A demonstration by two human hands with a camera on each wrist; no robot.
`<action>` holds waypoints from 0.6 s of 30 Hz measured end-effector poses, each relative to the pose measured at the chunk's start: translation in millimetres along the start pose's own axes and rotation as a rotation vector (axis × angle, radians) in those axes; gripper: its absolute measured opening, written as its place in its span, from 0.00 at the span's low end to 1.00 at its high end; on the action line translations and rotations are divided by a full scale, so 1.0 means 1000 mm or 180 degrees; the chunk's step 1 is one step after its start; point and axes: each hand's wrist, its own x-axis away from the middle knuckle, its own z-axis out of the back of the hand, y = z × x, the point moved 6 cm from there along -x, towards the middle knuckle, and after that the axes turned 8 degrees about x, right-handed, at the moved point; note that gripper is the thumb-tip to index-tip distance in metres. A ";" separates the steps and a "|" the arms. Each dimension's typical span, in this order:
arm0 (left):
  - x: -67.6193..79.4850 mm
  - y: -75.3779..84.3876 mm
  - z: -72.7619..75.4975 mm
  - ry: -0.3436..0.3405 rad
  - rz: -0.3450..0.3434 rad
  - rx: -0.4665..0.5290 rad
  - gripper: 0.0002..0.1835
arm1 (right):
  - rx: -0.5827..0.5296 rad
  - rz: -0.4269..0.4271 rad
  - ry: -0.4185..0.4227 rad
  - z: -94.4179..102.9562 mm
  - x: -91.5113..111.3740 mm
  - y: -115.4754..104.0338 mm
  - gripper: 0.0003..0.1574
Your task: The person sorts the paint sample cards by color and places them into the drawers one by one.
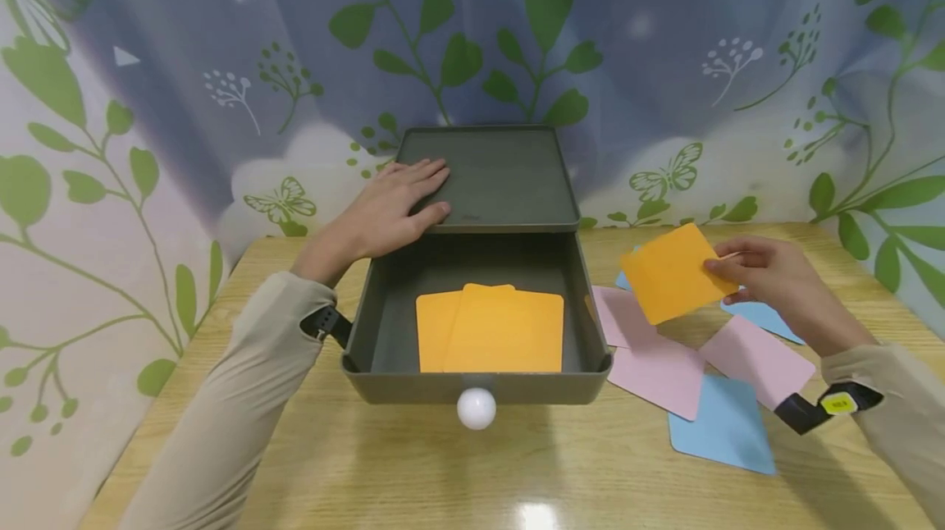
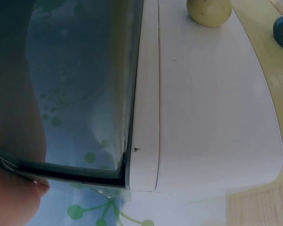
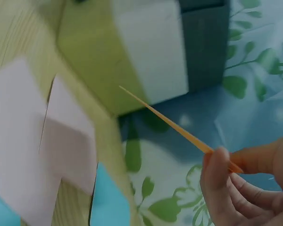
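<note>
Beige sleeves (image 1: pixel 214 415) nearest the camera, a dark strap (image 1: pixel 325 321) at each wrist. Rests left hand (image 1: pixel 391 206) palm down on the gray top panel (image 1: pixel 502 177), fingers extended, no grip seen. Pinches one orange card (image 1: pixel 675 276) between thumb and fingers of the right hand (image 1: pixel 764 276), held up above loose pink cards (image 1: pixel 660 370) and blue cards (image 1: pixel 727 423), right of the open gray drawer (image 1: pixel 413 389). Overlapping orange cards (image 1: pixel 509 337) inside the drawer. Probably at the carrying step of sorting by color, not yet over the drawer. Calls next, likely, for moving left past the rim, leveling, lowering onto the matching stack, then loosening the pinch.
</note>
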 end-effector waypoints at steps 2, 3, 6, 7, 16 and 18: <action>0.000 0.000 0.000 0.0000 -0.0008 -0.0004 0.32 | -0.0471 -0.0003 -0.0143 0.000 0.005 -0.001 0.18; 0.000 0.000 0.000 0.0004 -0.0012 -0.0006 0.32 | -0.0763 -0.0003 -0.0211 0.001 0.007 -0.002 0.13; 0.000 0.000 -0.001 0.0006 -0.0017 -0.0008 0.32 | -0.1611 0.0014 -0.0392 0.001 0.014 -0.007 0.07; 0.000 0.000 -0.001 0.0004 -0.0018 -0.0008 0.32 | -0.1905 0.0030 -0.0456 0.000 0.016 -0.009 0.10; 0.001 0.002 0.000 -0.0004 0.0000 -0.0004 0.32 | -0.2637 0.0463 -0.1004 -0.010 0.032 -0.040 0.21; 0.001 0.001 0.000 -0.0006 0.0005 -0.0005 0.32 | -0.2663 0.0508 -0.1100 -0.013 0.035 -0.046 0.21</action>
